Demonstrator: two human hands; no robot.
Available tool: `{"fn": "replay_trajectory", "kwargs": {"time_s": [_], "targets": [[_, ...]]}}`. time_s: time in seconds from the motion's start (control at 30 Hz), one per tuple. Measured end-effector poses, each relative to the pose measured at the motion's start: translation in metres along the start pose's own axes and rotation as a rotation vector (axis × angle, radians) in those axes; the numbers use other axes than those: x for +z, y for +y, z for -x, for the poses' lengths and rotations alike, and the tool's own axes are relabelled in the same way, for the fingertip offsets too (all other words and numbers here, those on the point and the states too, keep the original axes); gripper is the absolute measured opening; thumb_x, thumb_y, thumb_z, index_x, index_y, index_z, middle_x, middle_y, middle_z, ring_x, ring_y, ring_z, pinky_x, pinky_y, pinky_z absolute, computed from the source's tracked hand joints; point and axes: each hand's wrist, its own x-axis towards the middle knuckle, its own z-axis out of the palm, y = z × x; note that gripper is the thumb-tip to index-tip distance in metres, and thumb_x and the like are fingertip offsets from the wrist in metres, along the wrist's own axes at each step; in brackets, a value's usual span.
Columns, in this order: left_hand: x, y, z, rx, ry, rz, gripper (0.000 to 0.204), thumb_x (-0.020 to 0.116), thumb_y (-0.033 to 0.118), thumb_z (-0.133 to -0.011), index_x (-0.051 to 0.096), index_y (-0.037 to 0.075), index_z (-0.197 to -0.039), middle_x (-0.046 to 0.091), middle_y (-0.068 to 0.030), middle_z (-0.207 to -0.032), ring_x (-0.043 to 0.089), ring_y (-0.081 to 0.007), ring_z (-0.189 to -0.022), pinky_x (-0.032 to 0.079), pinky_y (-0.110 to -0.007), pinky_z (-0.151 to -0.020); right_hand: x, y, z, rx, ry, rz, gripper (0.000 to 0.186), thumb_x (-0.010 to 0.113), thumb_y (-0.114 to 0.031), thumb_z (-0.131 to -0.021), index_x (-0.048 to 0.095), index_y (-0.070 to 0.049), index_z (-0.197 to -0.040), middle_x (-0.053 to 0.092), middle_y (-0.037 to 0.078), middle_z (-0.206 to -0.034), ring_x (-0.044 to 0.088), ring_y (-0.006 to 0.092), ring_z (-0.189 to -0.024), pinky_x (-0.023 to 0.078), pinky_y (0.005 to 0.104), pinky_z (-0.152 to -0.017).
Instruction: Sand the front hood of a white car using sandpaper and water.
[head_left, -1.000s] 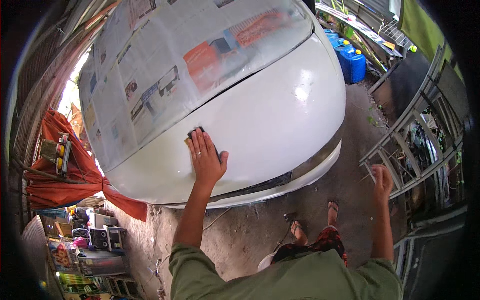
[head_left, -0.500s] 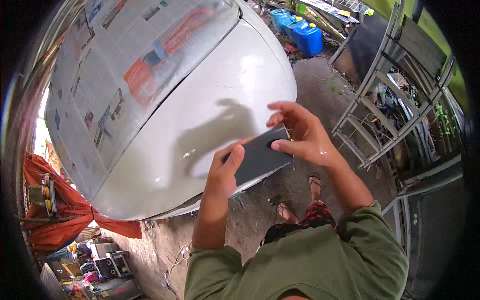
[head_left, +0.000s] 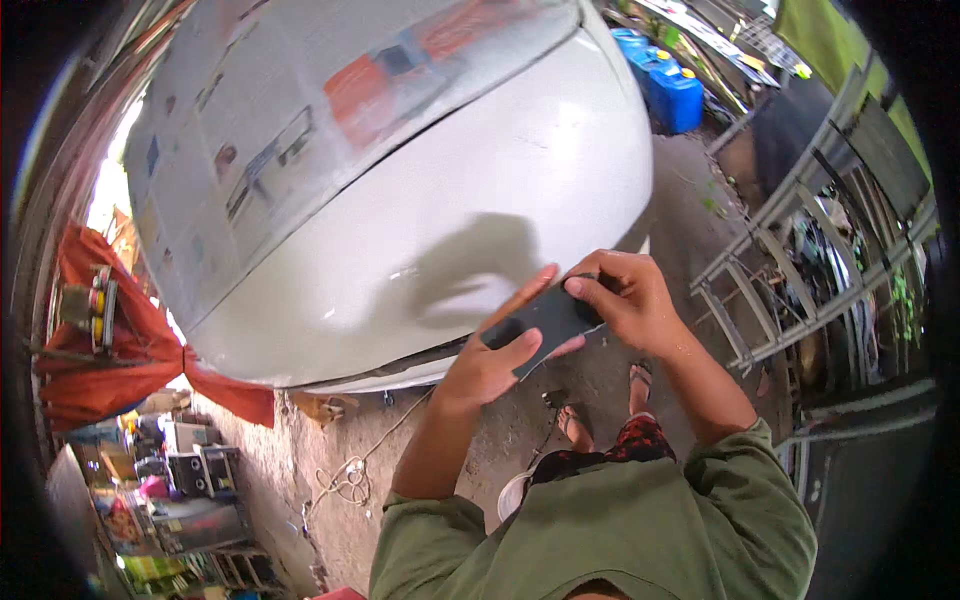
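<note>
A dark grey sheet of sandpaper [head_left: 548, 318] is held between my two hands, in front of a white vehicle panel. My left hand [head_left: 482, 368] grips its left end, thumb on top and fingers stretched along the edges. At the upper right corner, my right hand [head_left: 632, 300] pinches it between thumb and curled fingers. The curved white panel [head_left: 470, 180] looks smooth and glossy, and the shadow of my hands falls on it. Beyond a dark seam, newspaper sheets [head_left: 270, 110] cover the surface.
Several blue jugs [head_left: 674, 98] stand at the far right. A ladder-like metal frame [head_left: 775, 275] leans at the right side. An orange-red tarp [head_left: 115, 335] hangs at the left, above cluttered household items [head_left: 190, 475]. A coiled cord [head_left: 350, 482] and a whitish bucket [head_left: 512, 497] are on the floor.
My right hand's fingers have gone from spread to curled in at the sandpaper's corner. The sandpaper shows a smaller face and is tilted differently. The whole view has shifted.
</note>
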Motion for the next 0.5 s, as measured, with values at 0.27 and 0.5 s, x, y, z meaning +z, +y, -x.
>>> {"fn": "replay_trajectory", "kwargs": {"time_s": [0.27, 0.5], "targets": [[-0.088, 0.050, -0.012, 0.547, 0.543, -0.590, 0.054, 0.040, 0.016, -0.104, 0.018, 0.011, -0.154, 0.028, -0.0147, -0.154, 0.046, -0.0321, -0.131, 0.049, -0.050, -0.099, -0.054, 0.035, 0.046, 0.023, 0.278, -0.086, 0.041, 0.067, -0.009, -0.089, 0.059, 0.000, -0.128, 0.065, 0.010, -0.121, 0.059, 0.0131, -0.104, 0.048, 0.0293, -0.092], [-0.158, 0.047, -0.053, 0.448, 0.030, -2.330, 0.071, 0.067, 0.026, -0.085, 0.038, 0.007, -0.146, 0.027, -0.0211, -0.154, 0.022, -0.0440, -0.142, 0.020, -0.059, -0.114, -0.175, 0.131, 0.208, 0.381, 0.776, 0.390, 0.031, 0.059, -0.021, -0.097, 0.065, 0.001, -0.117, 0.067, 0.009, -0.111, 0.062, 0.0169, -0.101, 0.051, 0.0314, -0.081]]}}
